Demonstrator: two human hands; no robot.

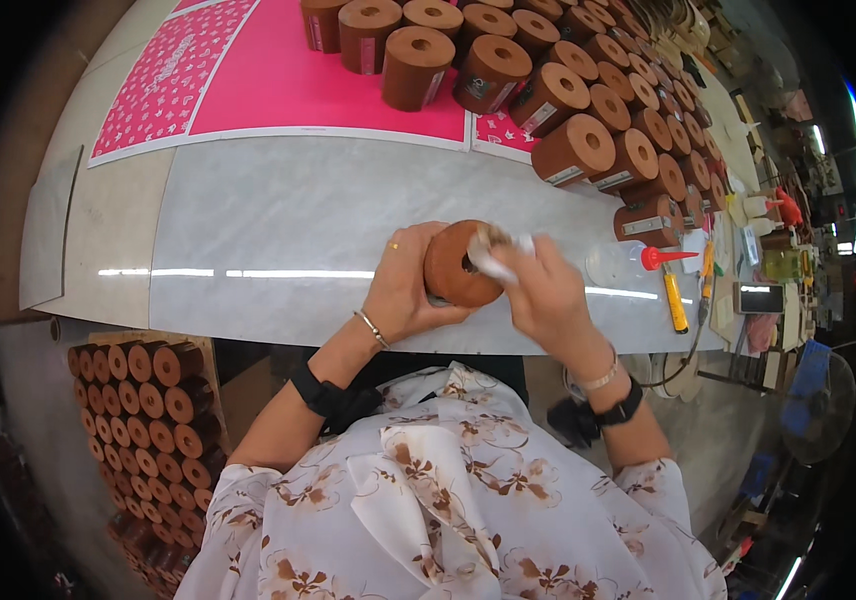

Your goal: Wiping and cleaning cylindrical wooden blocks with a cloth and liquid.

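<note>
A short brown cylinder with a round hole in its end face is held up above the grey tabletop. My left hand wraps around its side, thumb underneath and fingers behind. In my right hand is a crumpled white cloth, pinched and pressed against the cylinder's end face beside the hole. The cloth covers part of that face and is slightly smeared by motion.
Many similar brown cylinders crowd the back right, some on a pink printed sheet. More cylinders are stacked below left. Right of my hands are a clear bottle with red nozzle and a yellow-handled tool. A fan stands at right.
</note>
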